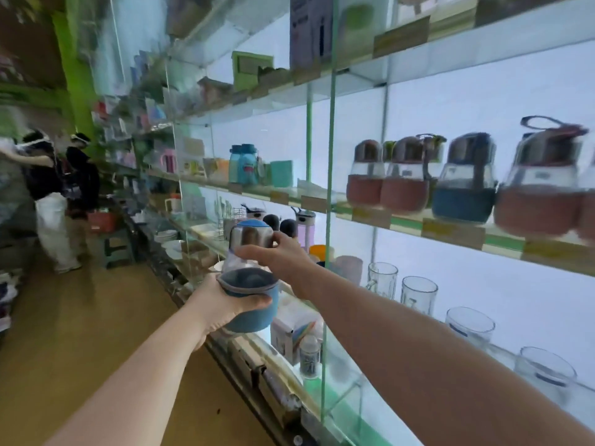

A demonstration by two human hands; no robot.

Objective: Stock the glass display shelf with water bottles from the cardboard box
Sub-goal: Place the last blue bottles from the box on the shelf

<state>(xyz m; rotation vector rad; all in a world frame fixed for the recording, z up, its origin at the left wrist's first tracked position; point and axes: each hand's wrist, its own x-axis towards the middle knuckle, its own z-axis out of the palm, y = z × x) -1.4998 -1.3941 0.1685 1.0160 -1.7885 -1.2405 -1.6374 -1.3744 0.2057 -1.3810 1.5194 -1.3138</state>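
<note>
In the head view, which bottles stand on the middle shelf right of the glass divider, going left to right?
Red-sleeved bottle → second red-sleeved bottle → blue-sleeved bottle → larger-looking red-sleeved bottle with a loop handle.

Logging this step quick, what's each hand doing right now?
Left hand: grips the blue sleeved base of the water bottle.
Right hand: fingers curled round the same bottle's upper part.

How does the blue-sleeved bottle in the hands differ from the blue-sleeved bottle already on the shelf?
The held bottle is tilted, gripped by the left hand and right hand; the shelf bottle stands upright, untouched. The held one is out in front of the glass shelf; the other sits among red-sleeved bottles. Both share clear bodies and blue sleeves.
</note>
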